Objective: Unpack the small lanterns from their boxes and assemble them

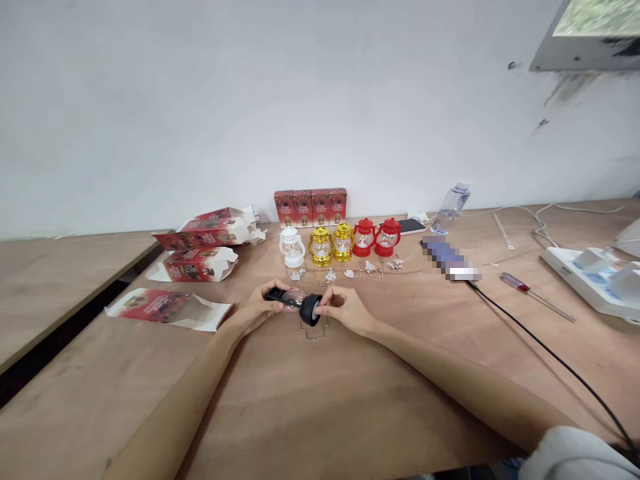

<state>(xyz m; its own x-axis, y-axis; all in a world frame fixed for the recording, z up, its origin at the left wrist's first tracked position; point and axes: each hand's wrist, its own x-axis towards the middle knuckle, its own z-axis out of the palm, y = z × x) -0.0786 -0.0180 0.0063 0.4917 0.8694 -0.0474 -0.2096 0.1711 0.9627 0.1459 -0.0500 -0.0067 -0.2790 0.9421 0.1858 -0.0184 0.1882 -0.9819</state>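
The black lantern [311, 310] is mid-frame, its top gripped by the left hand [260, 307], its base pinched by the right hand [345, 308]. Five other lanterns [321, 248] stand upright above; this one seems unfinished.

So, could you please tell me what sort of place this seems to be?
Probably a small workshop or packing bench: a row of small lanterns stands on a wooden table, with printed red boxes behind and a screwdriver off to the right.
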